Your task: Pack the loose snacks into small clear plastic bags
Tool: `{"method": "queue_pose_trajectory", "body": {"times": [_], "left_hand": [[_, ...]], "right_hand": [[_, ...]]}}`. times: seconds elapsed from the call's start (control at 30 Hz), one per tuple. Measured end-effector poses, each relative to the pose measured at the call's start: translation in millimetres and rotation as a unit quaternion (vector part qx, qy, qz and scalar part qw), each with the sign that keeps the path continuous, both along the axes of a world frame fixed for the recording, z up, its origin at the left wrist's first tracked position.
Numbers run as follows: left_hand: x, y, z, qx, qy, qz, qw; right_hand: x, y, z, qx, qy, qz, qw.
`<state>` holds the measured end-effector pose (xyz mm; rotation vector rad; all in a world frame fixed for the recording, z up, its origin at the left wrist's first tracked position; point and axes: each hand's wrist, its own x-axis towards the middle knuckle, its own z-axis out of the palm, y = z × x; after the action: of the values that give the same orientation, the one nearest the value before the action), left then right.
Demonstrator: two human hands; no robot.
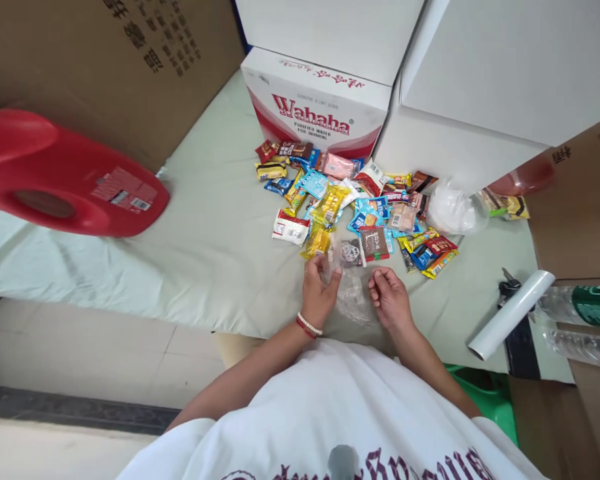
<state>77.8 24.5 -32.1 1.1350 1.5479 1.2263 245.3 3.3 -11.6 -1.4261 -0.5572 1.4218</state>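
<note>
A clear plastic bag (354,299) stretches between my two hands close to the table's front edge. My left hand (320,291), with a white and red bracelet on the wrist, has its fingers curled round the bag's left side. Just beyond those fingertips is a yellow snack packet (317,241); I cannot tell whether it is inside the bag. My right hand (391,298) is closed in a pinch at the bag's right side. A brown snack packet (375,243) and a dark round-looking packet (351,253) lie just past the bag.
Many mixed snack packets (330,203) spread before a Wahaha carton (320,110). Right of them sits a bundle of clear bags (453,210). A red jug (75,177) lies at left. A white roll (511,315), keys (509,287) and plastic bottles (593,305) are at right.
</note>
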Motion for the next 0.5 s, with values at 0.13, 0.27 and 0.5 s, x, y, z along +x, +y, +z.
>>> {"method": "queue_pose_trajectory", "body": {"times": [0.13,0.27,0.5], "left_hand": [[-5.8,-4.3,0.0,-0.040,-0.028,-0.054,0.997],[-4.9,-6.3,6.5,-0.073,-0.152,-0.120,0.978],[-7.5,-9.5,7.0,-0.106,-0.279,-0.189,0.935]], "right_hand": [[-8.4,0.7,-0.2,0.031,-0.072,0.039,0.996],[-13.9,7.8,-2.7,0.032,-0.138,0.066,0.988],[-7.0,16.9,5.8,-0.076,0.077,0.127,0.986]]}}
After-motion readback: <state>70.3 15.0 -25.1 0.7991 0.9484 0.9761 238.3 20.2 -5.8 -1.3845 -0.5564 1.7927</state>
